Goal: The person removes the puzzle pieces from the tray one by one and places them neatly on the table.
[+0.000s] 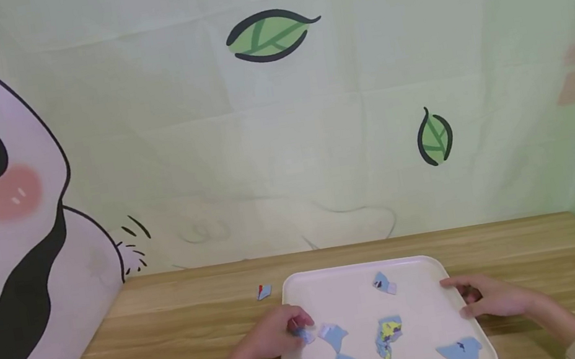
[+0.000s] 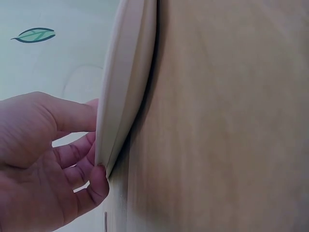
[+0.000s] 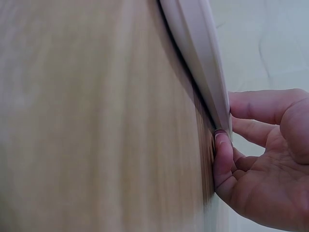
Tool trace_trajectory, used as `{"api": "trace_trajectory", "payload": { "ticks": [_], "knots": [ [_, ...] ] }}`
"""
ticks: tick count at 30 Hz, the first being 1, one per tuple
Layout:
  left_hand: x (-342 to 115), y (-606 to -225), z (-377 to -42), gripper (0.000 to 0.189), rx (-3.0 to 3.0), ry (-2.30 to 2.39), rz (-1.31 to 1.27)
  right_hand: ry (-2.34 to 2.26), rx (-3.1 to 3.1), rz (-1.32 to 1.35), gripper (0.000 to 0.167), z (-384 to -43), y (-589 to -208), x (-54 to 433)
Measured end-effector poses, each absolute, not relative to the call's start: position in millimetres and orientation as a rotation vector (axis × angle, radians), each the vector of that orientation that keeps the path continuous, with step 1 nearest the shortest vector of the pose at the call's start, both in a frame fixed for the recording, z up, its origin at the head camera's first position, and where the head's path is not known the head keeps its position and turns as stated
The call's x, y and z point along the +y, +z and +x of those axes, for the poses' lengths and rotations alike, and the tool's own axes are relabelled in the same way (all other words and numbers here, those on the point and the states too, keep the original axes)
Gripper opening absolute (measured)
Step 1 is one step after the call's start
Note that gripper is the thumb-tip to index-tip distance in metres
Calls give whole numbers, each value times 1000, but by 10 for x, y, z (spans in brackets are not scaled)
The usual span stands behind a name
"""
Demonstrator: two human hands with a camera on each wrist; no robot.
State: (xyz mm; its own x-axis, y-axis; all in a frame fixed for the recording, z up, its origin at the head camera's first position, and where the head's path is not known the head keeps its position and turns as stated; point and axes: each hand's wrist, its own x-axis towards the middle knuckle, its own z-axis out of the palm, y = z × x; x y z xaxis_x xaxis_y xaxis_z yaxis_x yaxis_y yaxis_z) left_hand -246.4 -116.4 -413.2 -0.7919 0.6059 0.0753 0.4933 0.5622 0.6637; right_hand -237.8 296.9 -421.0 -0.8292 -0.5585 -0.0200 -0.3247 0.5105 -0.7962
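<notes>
A white rectangular tray (image 1: 339,290) lies at the front of the wooden table, held from both sides. My left hand (image 1: 273,335) grips its left rim, and a small blue picture piece (image 1: 305,335) shows just under the fingertips. In the left wrist view, fingers reach over the rim and one fingertip (image 2: 100,181) sits at its outer side. On the opposite side, my right hand (image 1: 500,295) pinches the right rim between digits above and below, as the right wrist view shows. Irregular flat picture pieces are spread on the tray, including a yellow-and-blue piece (image 1: 390,336) near the middle.
One small piece with a red mark (image 1: 264,292) lies on the table (image 1: 191,320) behind the tray's left corner. On the tray, a blue piece (image 1: 460,354) sits front right and another piece (image 1: 383,283) near the back. A pale printed cloth (image 1: 317,156) hangs behind.
</notes>
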Motion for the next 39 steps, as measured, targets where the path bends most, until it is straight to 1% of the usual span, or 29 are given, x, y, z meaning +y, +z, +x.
{"api": "trace_trajectory", "payload": {
  "ticks": [10,16,31,39],
  "knots": [
    [-1157,-4150,-2496,17,2661,952,1006,-1233,2475,-739,60,-2370,-4193,2971],
    [-1144,-4160,-2496,19,2696,926,1038,-1234,2476,-737,59,-2344,-4173,2969],
    [-1162,-4138,-2501,11,2654,953,896,-1227,2465,-712,60,-2347,-4164,2946],
    [-1190,-4050,-2500,16,2559,949,833,-1241,2461,-712,60,-2361,-4180,2945]
  ]
}}
